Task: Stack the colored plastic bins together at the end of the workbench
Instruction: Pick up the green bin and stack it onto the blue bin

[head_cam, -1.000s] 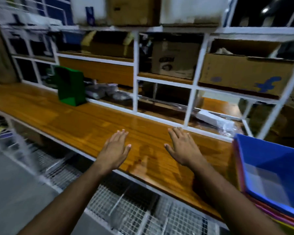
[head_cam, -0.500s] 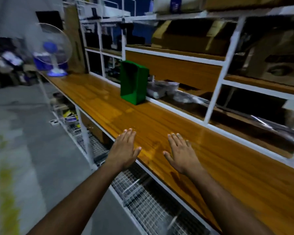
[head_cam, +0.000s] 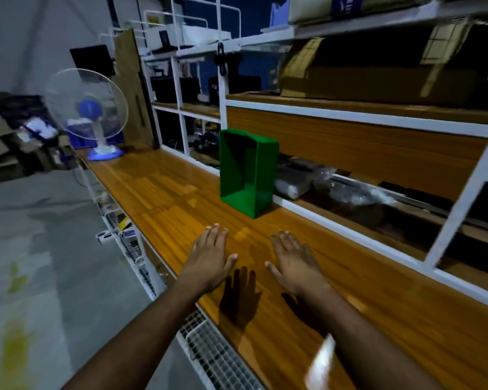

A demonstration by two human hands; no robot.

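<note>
A green plastic bin stands on its end on the wooden workbench, its open side facing left, against the white shelf frame. My left hand and my right hand hover flat over the bench, palms down, fingers apart and holding nothing. Both hands are a short way in front of the green bin and touch nothing. The stack of blue and other colored bins is out of view.
A white shelf rack with cardboard boxes and plastic-wrapped items runs along the bench's far side. A blue and white table fan stands at the bench's far end. Wire mesh racks lie under the bench edge; grey floor lies at left.
The view has swung left along the bench, away from the blue bin stack. The green bin is now closer and nearer the middle. Both hands stay open and flat.
</note>
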